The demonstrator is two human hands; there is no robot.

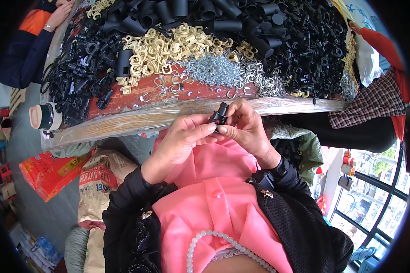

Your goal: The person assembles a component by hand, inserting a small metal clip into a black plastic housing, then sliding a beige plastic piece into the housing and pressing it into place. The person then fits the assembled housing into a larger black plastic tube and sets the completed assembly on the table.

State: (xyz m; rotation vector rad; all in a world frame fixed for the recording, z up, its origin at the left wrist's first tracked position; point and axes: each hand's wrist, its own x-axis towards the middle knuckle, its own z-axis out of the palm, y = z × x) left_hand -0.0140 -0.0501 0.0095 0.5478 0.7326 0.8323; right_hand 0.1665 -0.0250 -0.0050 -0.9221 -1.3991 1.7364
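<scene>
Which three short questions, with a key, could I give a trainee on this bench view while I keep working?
1. True or false: the left hand and the right hand both touch the small black part.

2. Open question: which pile borders the heap of small silvery pieces on its upper left?

3. Multiple choice: in the picture, the red bag lies
A) left of the left hand
B) between the two hands
C) right of the right hand

Key: 1. True, fingers of both are on it. 2. The beige clips. 3. A.
</scene>
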